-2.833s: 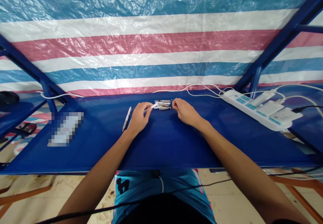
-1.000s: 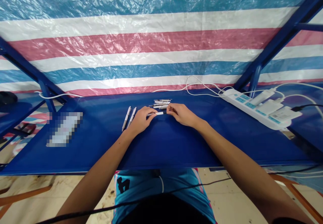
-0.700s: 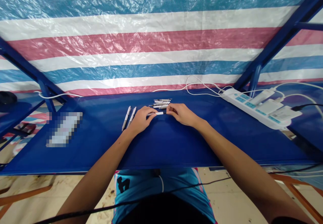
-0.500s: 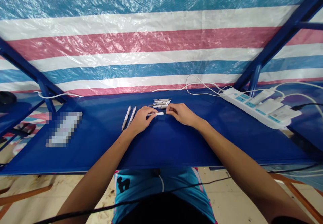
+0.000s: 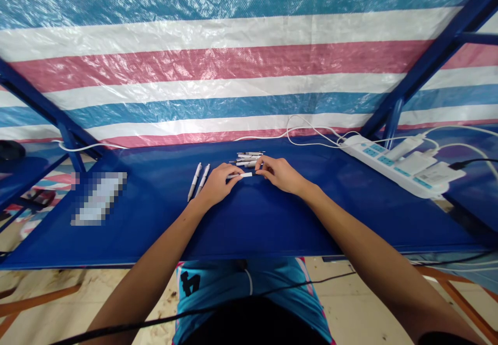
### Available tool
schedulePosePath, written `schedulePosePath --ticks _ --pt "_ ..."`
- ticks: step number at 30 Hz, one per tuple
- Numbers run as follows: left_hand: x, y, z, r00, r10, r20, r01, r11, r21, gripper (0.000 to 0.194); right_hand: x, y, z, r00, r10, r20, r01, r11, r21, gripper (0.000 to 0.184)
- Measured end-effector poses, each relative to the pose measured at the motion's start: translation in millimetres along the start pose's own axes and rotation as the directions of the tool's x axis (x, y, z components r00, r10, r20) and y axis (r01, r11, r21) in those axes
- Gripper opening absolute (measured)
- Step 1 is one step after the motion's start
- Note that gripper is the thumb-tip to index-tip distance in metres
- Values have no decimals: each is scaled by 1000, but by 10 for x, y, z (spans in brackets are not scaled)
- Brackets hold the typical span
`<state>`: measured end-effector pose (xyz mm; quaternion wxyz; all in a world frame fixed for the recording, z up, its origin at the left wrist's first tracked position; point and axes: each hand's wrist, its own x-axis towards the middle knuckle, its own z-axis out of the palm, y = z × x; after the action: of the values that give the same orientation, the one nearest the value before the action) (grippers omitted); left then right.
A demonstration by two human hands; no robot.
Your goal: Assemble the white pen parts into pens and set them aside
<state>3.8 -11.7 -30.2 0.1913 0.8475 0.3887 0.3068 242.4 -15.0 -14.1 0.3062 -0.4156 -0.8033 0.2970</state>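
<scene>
Mid-table, a white pen (image 5: 244, 175) lies crosswise between the hands. The left hand (image 5: 218, 181) is curled closed around its left end, holding it between thumb and fingers. The right hand (image 5: 280, 175) is half curled, its fingertips (image 5: 260, 171) at the pen's right end, though whether they touch it cannot be told. At twelve o'clock, just past the pen, several pens lie side by side in a small pile (image 5: 248, 159). At nine o'clock, just beyond the left hand, two pens (image 5: 194, 181) lie apart from that pile, angled and close together. Farther out on the blue table (image 5: 272, 225), a white power strip (image 5: 373, 157) sits at two o'clock and a pixelated object (image 5: 99, 198) at nine. A striped tarpaulin (image 5: 233, 59) hangs behind.
</scene>
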Motion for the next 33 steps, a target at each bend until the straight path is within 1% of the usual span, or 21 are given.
schedulePosePath --ticks 6,9,12,15,17,19,23,27,30,33 --pt "8 32 -7 1000 -3 -6 3 1000 -29 23 -5 -8 -3 1000 -26 -16 25 999 -38 11" --pt "10 50 -9 1000 -18 -5 18 999 -29 22 -14 -38 -8 998 -39 -39 38 999 -11 21" --pt "12 56 -4 999 -28 -18 28 999 -36 19 -21 -62 -28 995 -26 -92 27 1000 8 33" --pt "11 52 4 998 -38 -41 36 998 -56 19 -22 -53 -64 985 -1 -170 -3 1000 -23 43" --pt "8 51 4 998 -51 -48 48 997 -63 21 -18 -28 -86 979 10 -202 -25 997 -73 44" --pt "5 57 -4 997 -66 -50 63 996 -65 20 -14 2 -99 978 12 -208 -40 991 -128 40" --pt "-1 86 -31 996 -78 -47 74 994 -75 19 -8 45 -90 983 30 -182 -69 975 -210 30" --pt "-6 114 -49 995 -91 -52 86 993 -85 16 -6 48 -50 991 88 -99 -115 945 -305 21" --pt "-7 125 -51 994 -92 -53 88 992 -87 15 -8 36 -22 992 121 -28 -123 926 -356 22" --pt "-5 132 -52 995 -84 -53 79 993 -85 16 -12 31 2 989 146 13 -127 900 -416 28"
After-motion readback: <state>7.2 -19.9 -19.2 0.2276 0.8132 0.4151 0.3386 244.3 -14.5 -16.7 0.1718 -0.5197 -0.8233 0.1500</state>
